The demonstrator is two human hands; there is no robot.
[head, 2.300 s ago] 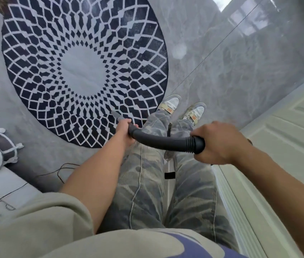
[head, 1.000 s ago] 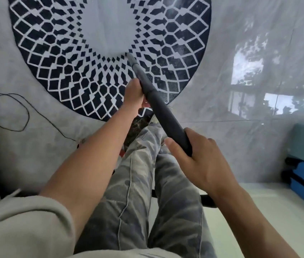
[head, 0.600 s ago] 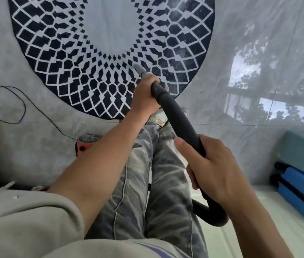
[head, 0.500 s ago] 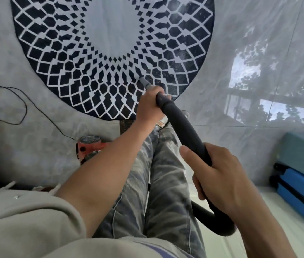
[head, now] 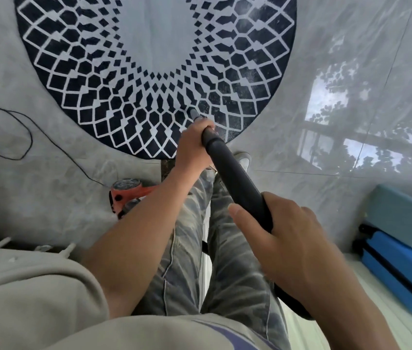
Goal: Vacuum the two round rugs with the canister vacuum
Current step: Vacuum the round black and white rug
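Head view: our left hand (head: 191,145) curls round the black hose (head: 236,184) just behind the nozzle (head: 194,113), whose tip meets the rug (head: 124,102) inside its near edge. Our right hand (head: 290,246) grips the hose farther back, thumb straight along it. The orange vacuum (head: 124,195) sits on the floor (head: 301,147) just off the rug's near edge, a cord (head: 30,140) looping beside the rug.

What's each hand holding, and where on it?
Both grip the black vacuum hose: left hand near the nozzle end, right hand farther back along it.
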